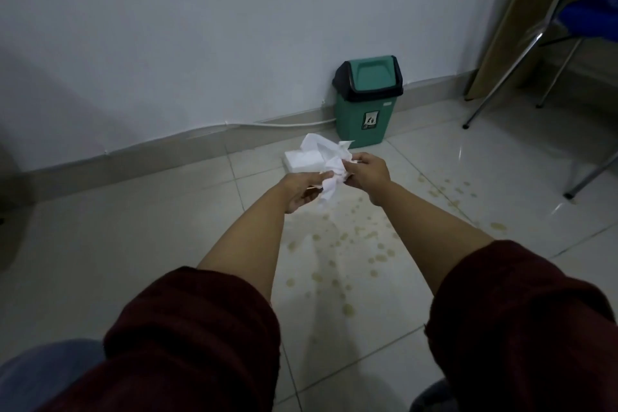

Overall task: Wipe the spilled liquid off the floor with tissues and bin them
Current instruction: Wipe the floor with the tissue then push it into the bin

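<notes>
While both hands, left hand (302,189) and right hand (366,172), clutch tissues (329,164) above spill (337,244), your wad may tear, smear drops; bin (366,104) lid closed, by wall.

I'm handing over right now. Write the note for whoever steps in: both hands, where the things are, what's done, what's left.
Left hand and right hand both grip one crumpled wad of tissues, held in the air above the floor.
Tissue pack lies on the tiles near the wall; green bin stands just behind it, flap lid closed.
Yellowish spill still spots the tiles below and to the right.
Done: tissues pulled. Left: wipe every spot, bin the tissues.
</notes>
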Demonstrator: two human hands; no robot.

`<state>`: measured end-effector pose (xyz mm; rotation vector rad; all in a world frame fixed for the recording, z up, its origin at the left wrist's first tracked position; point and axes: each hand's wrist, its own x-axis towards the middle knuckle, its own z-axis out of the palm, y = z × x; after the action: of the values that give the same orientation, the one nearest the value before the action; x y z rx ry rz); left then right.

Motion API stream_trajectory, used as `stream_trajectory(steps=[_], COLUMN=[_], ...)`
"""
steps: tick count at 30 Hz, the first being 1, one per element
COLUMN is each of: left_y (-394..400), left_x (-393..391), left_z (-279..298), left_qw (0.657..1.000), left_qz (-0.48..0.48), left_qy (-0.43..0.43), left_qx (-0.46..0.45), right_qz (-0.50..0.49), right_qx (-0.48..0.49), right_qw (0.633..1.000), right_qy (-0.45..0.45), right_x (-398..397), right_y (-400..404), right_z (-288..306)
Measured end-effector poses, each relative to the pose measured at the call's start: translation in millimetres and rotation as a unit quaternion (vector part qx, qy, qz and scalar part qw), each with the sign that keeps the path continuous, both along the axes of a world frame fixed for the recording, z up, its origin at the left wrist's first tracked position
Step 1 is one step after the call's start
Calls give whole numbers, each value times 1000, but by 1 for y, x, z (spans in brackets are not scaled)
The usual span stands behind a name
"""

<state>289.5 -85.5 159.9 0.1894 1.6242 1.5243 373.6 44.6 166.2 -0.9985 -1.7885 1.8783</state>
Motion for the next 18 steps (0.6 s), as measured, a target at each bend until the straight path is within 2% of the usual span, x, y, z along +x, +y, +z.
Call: stream_trajectory(steps=[3, 7, 10, 13, 16, 18], left_y=[13, 21, 21, 24, 26, 34], left_x=[7, 22, 25, 14, 2, -2], left_z=[12, 35, 48, 49, 45, 44], left_qw=[1000, 992, 978, 982, 985, 986], left_qz=[12, -66, -38, -8, 46, 38], left_qy=[23, 92, 175, 158, 128, 126], left_qx=[13, -55, -109, -104, -101, -102], right_qz=[54, 95, 96, 131, 187, 192], right_qx=[-11, -33, -51, -78, -53, -45], right_qw=[998, 995, 994, 988, 979, 979], right_qy=[-11, -15, -6, -10, -55, -55], right_x=[7, 16, 18, 20, 21, 19], right_y=[10, 10, 11, 15, 15, 16], right_z=[13, 25, 32, 37, 37, 33])
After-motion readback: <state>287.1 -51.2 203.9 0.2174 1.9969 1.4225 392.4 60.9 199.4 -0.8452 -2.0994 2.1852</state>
